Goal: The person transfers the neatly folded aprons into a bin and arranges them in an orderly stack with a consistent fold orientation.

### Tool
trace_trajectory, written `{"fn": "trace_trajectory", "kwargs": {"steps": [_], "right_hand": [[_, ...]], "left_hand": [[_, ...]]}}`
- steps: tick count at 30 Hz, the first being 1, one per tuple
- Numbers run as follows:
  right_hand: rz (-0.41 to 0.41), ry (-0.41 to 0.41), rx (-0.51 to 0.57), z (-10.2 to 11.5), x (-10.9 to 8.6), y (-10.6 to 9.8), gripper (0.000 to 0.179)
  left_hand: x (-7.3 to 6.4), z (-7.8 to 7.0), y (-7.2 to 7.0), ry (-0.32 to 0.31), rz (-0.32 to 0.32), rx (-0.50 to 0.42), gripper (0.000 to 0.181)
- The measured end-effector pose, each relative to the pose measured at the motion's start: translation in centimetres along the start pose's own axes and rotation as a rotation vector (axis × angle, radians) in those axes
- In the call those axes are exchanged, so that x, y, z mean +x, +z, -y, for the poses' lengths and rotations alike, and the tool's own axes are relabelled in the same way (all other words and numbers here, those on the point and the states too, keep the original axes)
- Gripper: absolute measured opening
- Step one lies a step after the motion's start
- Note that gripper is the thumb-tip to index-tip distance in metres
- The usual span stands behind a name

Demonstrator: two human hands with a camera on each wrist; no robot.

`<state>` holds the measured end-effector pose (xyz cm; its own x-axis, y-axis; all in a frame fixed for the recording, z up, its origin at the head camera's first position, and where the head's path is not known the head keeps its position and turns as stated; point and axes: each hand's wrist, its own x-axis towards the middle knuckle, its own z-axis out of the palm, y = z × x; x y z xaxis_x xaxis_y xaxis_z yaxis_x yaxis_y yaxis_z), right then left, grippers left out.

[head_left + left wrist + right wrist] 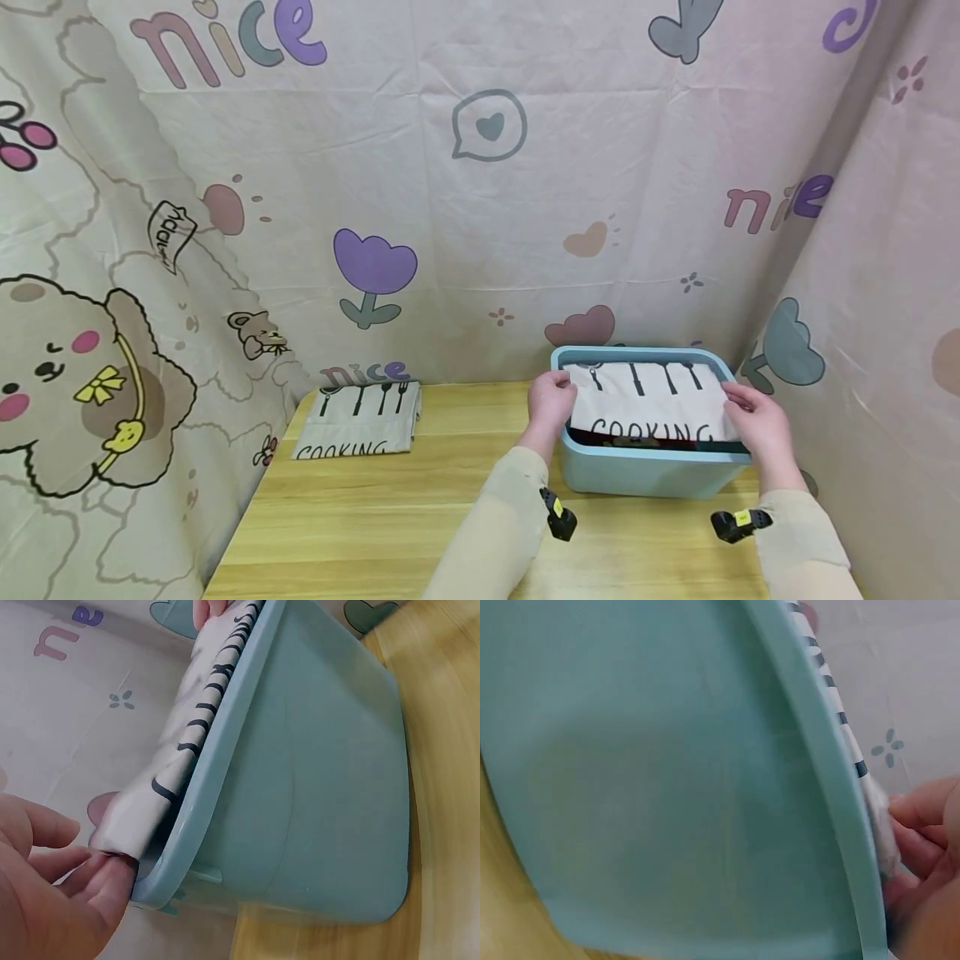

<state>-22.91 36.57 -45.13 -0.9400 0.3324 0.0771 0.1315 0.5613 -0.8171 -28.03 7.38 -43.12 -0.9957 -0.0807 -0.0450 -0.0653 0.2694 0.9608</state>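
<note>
A folded white cloth (651,402) printed with black utensils and the word COOKING lies across the mouth of a light blue plastic bin (652,473). My left hand (551,407) grips the cloth's left edge, some fingertips tucked beneath it in the left wrist view. At the opposite edge my right hand (759,421) pinches the cloth between thumb and fingers, just by the bin's rim (832,776). Dark red and dark green items (637,440) show in the bin under the cloth's front edge; their kind is hidden.
A second folded cloth (358,421) with the same print lies at the table's back left. The bin stands on the wooden table (360,525) at the back right. Printed curtains (480,208) hang behind and on both sides.
</note>
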Motion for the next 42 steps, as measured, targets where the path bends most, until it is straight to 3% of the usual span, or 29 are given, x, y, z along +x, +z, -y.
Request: {"fn": "trace_trajectory", "kwargs": {"steps": [5, 17, 25, 34, 42], "right_hand": [[-0.048, -0.144, -0.178, 0.0, -0.4, 0.1, 0.040], [-0.086, -0.253, -0.179, 1.4, -0.8, 0.4, 0.036], [-0.104, -0.362, -0.191, 1.9, -1.5, 0.7, 0.032], [-0.126, -0.426, -0.219, 2.0, -2.0, 1.3, 0.030], [-0.153, -0.470, -0.244, 2.1, -2.6, 1.9, 0.029]], "left_hand": [[-0.2, -0.2, -0.5, 0.051, 0.005, 0.102, 0.020], [-0.8, -0.5, -1.6, 0.169, 0.052, 0.103, 0.021], [-1.2, 0.1, -2.1, 0.351, 0.065, 0.321, 0.030], [-1.4, 1.0, -2.3, 0.581, -0.024, 0.584, 0.028], [-1.8, 1.2, -2.5, 0.619, -0.036, 0.634, 0.031]]}}
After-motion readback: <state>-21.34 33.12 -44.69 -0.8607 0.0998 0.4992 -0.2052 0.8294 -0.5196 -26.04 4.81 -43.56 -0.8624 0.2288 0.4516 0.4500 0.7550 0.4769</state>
